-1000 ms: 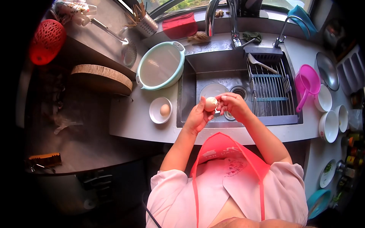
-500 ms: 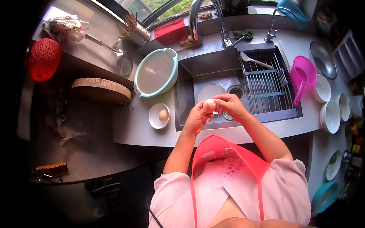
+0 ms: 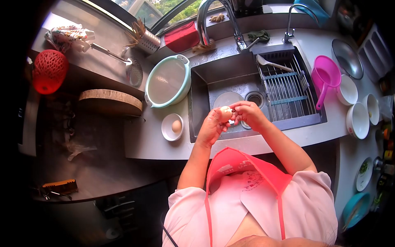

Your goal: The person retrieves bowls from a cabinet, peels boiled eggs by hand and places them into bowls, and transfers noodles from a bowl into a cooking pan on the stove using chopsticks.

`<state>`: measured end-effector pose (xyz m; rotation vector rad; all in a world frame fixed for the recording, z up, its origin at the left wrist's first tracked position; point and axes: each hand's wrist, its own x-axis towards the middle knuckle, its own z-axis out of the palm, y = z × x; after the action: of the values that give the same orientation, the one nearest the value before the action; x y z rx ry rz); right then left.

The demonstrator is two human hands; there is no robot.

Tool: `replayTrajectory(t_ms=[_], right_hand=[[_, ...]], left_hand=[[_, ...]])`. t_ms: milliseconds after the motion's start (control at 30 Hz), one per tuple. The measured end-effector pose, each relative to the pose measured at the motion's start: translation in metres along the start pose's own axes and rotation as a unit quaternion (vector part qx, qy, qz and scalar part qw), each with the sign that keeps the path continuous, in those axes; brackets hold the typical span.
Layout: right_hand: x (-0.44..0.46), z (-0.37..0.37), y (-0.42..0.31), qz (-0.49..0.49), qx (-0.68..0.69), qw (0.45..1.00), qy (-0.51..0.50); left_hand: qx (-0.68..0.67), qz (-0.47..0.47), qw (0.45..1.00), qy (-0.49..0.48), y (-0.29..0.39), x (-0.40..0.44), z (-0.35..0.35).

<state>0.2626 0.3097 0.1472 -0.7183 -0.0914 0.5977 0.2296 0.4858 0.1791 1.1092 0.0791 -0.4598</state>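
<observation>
Over the front of the sink, my left hand (image 3: 212,126) is closed round an egg (image 3: 225,113), its shell partly off and a white, ragged patch showing. My right hand (image 3: 250,115) is beside it, thumb and fingers pinched together at the egg's right side on a bit of eggshell, too small to see clearly. Below the hands, a pale round plate (image 3: 224,99) lies in the sink (image 3: 210,78), partly covered by them. Left of the sink stands a small white bowl (image 3: 166,133) with a brown egg (image 3: 176,126) in it.
A mint-rimmed basin (image 3: 185,82) stands left of the sink. The faucet (image 3: 236,33) arches over the back. A drying rack (image 3: 284,88) holding a ladle (image 3: 271,64) fills the sink's right side. A pink dipper (image 3: 327,74) and white bowls (image 3: 357,121) stand on the right.
My right fingers have drawn slightly away from the egg's top toward its right side. More of the egg's ragged white patch shows. The camera view has shifted slightly.
</observation>
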Motion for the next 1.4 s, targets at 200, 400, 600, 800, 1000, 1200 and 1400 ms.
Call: replayTrajectory(t_ms=[200, 400, 600, 800, 1000, 1200, 1400], right_hand=[[0.001, 0.007, 0.003, -0.040, -0.124, 0.991, 0.035], [0.001, 0.006, 0.006, -0.035, -0.167, 0.984, 0.049], [0.001, 0.004, 0.008, -0.043, -0.147, 0.985, 0.076], [0.000, -0.005, 0.008, -0.028, -0.086, 0.994, 0.060], [-0.004, 0.006, 0.003, -0.048, -0.117, 0.991, 0.035], [-0.002, 0.004, 0.008, -0.076, -0.130, 0.988, 0.035], [0.001, -0.003, 0.013, -0.096, -0.146, 0.983, 0.049]], left_hand=[[0.003, -0.021, 1.000, -0.006, 0.001, 0.001, 0.000], [-0.002, -0.031, 0.999, 0.013, -0.006, 0.002, -0.001], [-0.017, -0.060, 0.998, 0.019, -0.008, 0.003, -0.005], [-0.067, -0.102, 0.992, 0.018, -0.006, 0.003, -0.006], [-0.043, -0.095, 0.994, 0.017, 0.001, 0.003, -0.005], [-0.041, -0.098, 0.994, 0.037, 0.002, 0.004, -0.001], [-0.044, -0.109, 0.992, 0.036, 0.003, 0.006, 0.001]])
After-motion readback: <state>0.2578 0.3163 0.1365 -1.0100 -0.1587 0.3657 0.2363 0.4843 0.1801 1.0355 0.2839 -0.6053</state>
